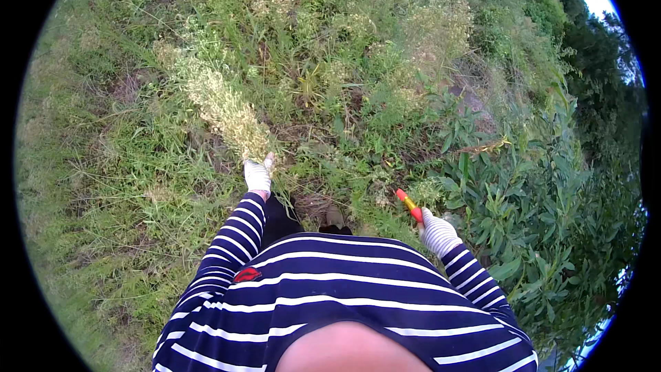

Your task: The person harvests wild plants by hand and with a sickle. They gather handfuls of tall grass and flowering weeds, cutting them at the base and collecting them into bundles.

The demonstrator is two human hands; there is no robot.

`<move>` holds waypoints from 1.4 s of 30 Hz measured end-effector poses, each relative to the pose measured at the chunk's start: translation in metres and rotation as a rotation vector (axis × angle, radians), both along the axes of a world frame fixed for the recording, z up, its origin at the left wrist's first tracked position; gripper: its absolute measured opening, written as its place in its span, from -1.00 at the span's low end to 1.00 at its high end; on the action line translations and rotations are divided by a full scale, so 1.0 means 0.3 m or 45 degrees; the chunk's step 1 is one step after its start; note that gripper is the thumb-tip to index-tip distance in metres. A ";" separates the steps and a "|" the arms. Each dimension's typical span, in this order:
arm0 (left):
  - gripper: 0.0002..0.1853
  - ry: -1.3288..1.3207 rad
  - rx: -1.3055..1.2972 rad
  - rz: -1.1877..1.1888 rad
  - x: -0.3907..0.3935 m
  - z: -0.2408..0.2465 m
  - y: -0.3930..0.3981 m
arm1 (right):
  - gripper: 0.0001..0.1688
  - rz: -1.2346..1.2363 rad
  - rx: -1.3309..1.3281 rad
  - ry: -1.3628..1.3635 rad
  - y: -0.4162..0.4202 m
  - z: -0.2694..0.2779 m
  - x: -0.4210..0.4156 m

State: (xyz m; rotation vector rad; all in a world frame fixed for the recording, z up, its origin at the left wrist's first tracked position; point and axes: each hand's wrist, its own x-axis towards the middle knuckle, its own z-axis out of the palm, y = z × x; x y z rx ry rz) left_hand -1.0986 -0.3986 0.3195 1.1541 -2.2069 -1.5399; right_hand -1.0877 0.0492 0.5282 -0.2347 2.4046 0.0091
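Observation:
In a white fingerless glove, my left hand (258, 173) is closed around the lower stems of a bunch of cut or pulled weeds (222, 108) with pale, seedy tops, which point up and to the left. My right hand (438, 232), gloved in the same white knit, grips a red and yellow handle (409, 205) beside my body. Whatever tool the handle belongs to does not show clearly. The two hands are well apart, one on each side of my striped shirt. Below my left hand a dark trouser leg is partly visible.
Green grass and weeds (139, 150) cover the ground ahead and to the left. A leafy bush (521, 206) stands close to my right hand. Dry stalks (315, 201) lie near my feet. Darker trees (599, 67) rise at the far right.

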 end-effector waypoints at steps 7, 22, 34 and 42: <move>-0.40 0.301 -0.402 -0.169 -0.219 0.382 -0.037 | -0.58 -1.075 -0.663 0.418 0.261 -0.293 0.217; -0.58 0.485 0.096 -0.370 -0.465 0.997 0.039 | -0.62 -1.234 -0.521 -0.040 0.180 -0.471 0.573; -0.53 0.170 0.027 -1.725 -0.613 0.338 0.207 | -0.77 -2.728 -0.816 -0.210 -0.224 -0.543 0.843; -0.62 -0.515 1.303 -1.664 -0.457 0.333 0.544 | -0.73 -3.167 -0.812 -0.006 -0.392 -0.543 1.070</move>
